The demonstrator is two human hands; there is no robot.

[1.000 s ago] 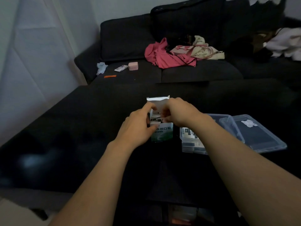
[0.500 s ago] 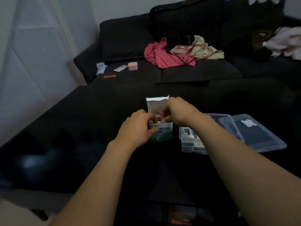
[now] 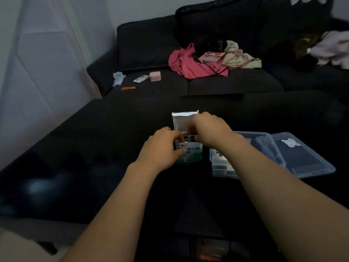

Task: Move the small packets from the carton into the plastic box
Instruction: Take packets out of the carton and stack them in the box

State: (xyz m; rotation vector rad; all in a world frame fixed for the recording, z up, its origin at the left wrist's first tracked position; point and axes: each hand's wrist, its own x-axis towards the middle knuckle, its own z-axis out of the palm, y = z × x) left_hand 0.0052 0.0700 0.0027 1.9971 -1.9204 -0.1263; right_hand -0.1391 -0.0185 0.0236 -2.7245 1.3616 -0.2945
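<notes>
A small white and green carton (image 3: 190, 155) stands upright on the dark table (image 3: 94, 148), its white lid flap (image 3: 184, 119) raised. My left hand (image 3: 160, 148) grips the carton's left side. My right hand (image 3: 209, 129) reaches into the carton's open top, fingertips pinching small packets (image 3: 189, 138) that show at the opening. To the right lies the clear plastic box (image 3: 222, 163) with several packets inside, partly hidden by my right forearm.
The box's clear lid (image 3: 302, 156) lies open flat to the right. Behind the table stands a dark sofa (image 3: 207, 82) with red clothing (image 3: 192, 65), a pink case (image 3: 155, 76), a white tube (image 3: 140, 78) and an orange strip (image 3: 128, 88).
My left hand slid slightly down the carton's side. My right hand stays at the carton's opening with its fingers working among the packets.
</notes>
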